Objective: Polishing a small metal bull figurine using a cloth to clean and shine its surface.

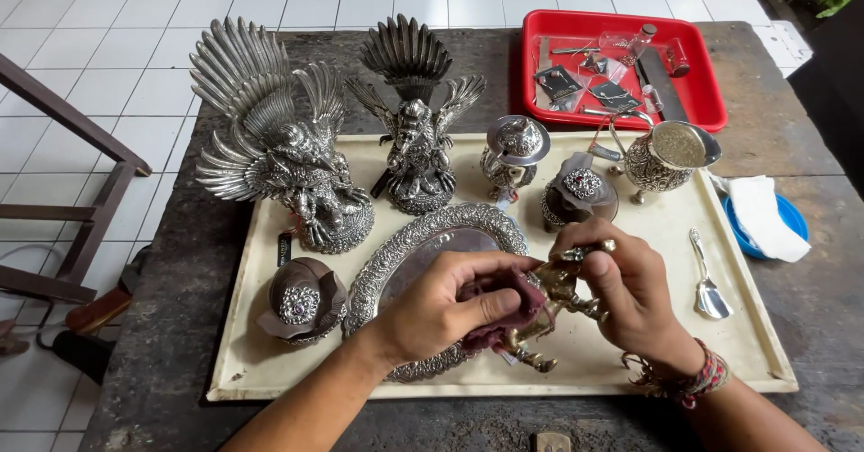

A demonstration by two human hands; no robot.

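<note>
We see the left hand (447,304) closed around a dark red cloth (504,313), pressing it against a small brass-coloured figurine (551,301) held just above the cream tray (630,362). The right hand (630,295) pinches the figurine's top between fingers and thumb. Beside them lies an oval silver platter (405,254); a small silver spoon (706,283) rests to the right.
</note>
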